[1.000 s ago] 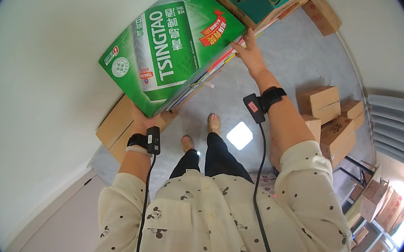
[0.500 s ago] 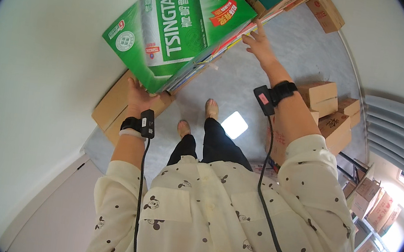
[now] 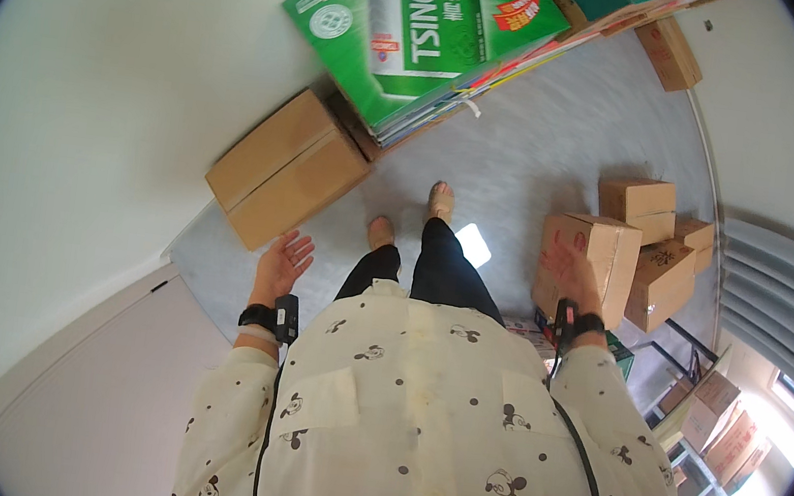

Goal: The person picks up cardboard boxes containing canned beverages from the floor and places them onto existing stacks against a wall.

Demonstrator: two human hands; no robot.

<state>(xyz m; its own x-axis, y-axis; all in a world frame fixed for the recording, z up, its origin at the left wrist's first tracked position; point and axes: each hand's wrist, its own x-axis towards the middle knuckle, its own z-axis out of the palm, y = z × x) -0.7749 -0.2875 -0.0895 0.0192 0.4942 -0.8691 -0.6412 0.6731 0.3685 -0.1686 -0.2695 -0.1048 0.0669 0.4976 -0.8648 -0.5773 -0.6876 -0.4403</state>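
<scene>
My left hand (image 3: pixel 283 262) is held low beside my body, palm up with its fingers apart, holding nothing. Just beyond it a closed brown carton (image 3: pixel 300 169) sits by the wall. On the other side, my right hand (image 3: pixel 574 270) hangs open and empty; in the picture it overlaps a tall brown carton (image 3: pixel 617 275), and I cannot tell if it touches. Farther off lies a large green and silver printed carton (image 3: pixel 486 46), flat on top of a stack of coloured flat sheets (image 3: pixel 460 97). Neither hand is on it.
More brown cartons (image 3: pixel 665 286) are grouped at the right, and another carton (image 3: pixel 668 55) stands by the far wall. A metal rack (image 3: pixel 711 475) with boxes is at the lower right. My feet (image 3: pixel 439 202) are on the grey floor (image 3: pixel 530 135). A white wall (image 3: pixel 126 116) bounds the left.
Both hands have let go of the green carton and stack and come back toward my body. The stack now appears farther away, and the brown carton at the left shows more fully.
</scene>
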